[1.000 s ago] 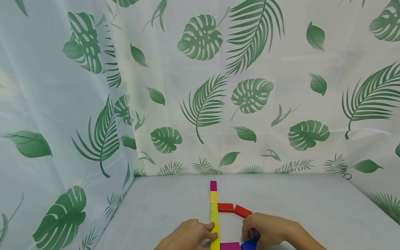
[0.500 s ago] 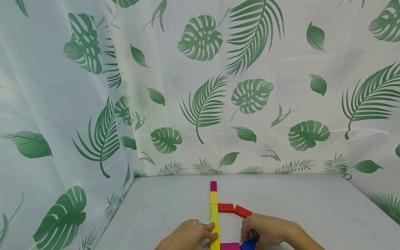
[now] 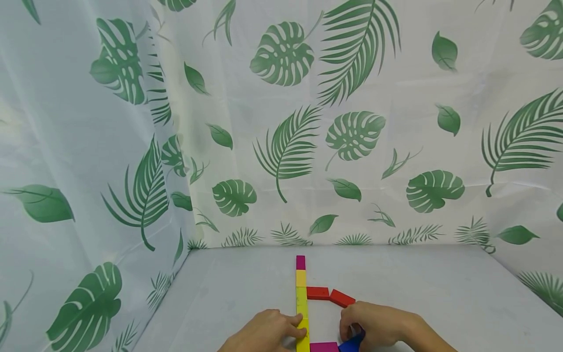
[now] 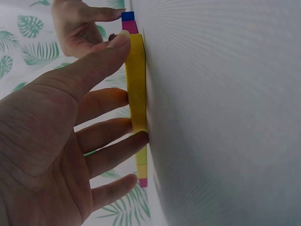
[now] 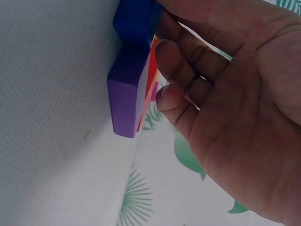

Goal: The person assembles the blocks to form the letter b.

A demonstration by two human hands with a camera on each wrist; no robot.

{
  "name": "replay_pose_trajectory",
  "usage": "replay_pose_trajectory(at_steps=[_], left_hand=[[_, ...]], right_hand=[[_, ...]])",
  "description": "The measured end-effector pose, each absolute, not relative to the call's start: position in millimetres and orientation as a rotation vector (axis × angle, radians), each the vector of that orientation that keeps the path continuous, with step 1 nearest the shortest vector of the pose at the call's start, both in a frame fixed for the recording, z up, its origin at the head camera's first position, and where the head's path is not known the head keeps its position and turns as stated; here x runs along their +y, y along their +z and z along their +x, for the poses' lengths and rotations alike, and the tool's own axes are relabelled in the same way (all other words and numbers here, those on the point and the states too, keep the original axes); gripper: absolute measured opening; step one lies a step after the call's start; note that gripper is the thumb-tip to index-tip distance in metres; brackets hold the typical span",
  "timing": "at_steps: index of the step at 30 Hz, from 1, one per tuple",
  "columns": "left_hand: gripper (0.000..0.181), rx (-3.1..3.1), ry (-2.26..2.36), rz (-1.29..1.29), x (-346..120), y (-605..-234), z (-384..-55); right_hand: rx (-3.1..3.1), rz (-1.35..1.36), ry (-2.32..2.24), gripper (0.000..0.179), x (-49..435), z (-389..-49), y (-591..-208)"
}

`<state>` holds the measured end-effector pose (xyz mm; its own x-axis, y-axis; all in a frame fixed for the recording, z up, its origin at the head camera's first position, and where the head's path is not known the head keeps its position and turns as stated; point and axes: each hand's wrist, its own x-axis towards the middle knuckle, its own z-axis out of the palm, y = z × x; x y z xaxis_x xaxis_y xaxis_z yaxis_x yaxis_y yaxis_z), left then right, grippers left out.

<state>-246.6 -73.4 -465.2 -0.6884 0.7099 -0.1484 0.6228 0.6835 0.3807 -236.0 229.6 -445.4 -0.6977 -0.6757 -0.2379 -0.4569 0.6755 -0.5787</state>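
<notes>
A straight row of yellow blocks (image 3: 301,303) lies on the table, capped by a magenta block (image 3: 300,262) at its far end. My left hand (image 3: 267,330) rests on the row's near part, with thumb and extended fingers touching a yellow block (image 4: 136,80). Two red blocks (image 3: 317,293) curve out to the right from the row. Nearer me, another magenta block (image 3: 324,347) meets the row. My right hand (image 3: 378,321) holds a blue block (image 3: 351,343) beside it with curled fingers. A purple block (image 5: 125,92) adjoins the blue one in the right wrist view; the hand hides it in the head view.
A pale grey table (image 3: 237,278) stretches under the blocks. White sheets with green leaf prints (image 3: 281,146) hang behind the table and along its left and right sides.
Over the last second the blue block has tilted slightly under my right fingers. The left hand and the other blocks have stayed in place.
</notes>
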Motion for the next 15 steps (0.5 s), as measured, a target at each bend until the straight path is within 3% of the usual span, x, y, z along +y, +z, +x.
replay_pose_trajectory(at_steps=[9, 15], left_hand=[[0.041, 2.619, 0.405, 1.089, -73.1, -465.2, -248.4], [0.042, 2.639, 0.335, 1.161, -73.6, -466.0, -249.4]], right_hand=[[2.45, -0.915, -0.79, 0.018, 230.1, -242.4, -443.2], [2.489, -0.903, -0.841, 0.016, 228.3, -245.4, -443.0]])
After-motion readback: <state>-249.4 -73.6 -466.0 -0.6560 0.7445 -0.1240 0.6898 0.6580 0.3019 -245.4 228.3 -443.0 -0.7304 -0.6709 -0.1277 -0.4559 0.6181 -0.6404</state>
